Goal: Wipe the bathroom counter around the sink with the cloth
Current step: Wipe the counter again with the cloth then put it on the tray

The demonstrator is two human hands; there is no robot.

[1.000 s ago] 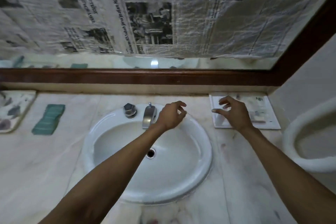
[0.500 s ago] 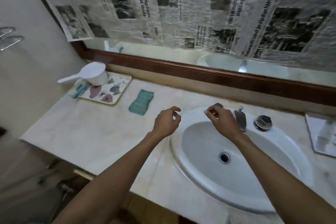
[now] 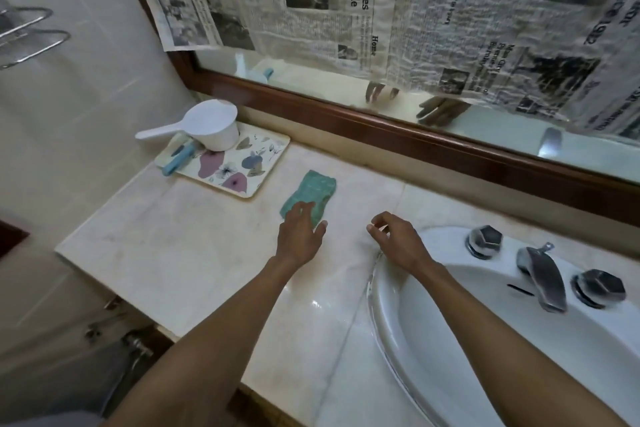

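A folded teal cloth (image 3: pixel 313 191) lies on the pale marble counter (image 3: pixel 194 246), left of the white oval sink (image 3: pixel 485 340). My left hand (image 3: pixel 300 232) reaches over the near end of the cloth, fingers spread and fairly straight, fingertips at or on the fabric; I cannot tell whether they press it. My right hand (image 3: pixel 396 241) hovers above the counter at the sink's left rim with fingers loosely curled, holding nothing.
A floral tray (image 3: pixel 242 166) at the back left carries a white scoop (image 3: pixel 204 126) and a blue-handled item (image 3: pixel 178 158). The faucet (image 3: pixel 542 274) with two knobs stands behind the basin. A newspaper-covered mirror lines the back wall. The counter's left edge drops off to a wall with a metal rack.
The view swung left from the sink to the counter's left side. My left hand moved forward onto the cloth's near end; my right hand came off the tap area to the sink's left rim.
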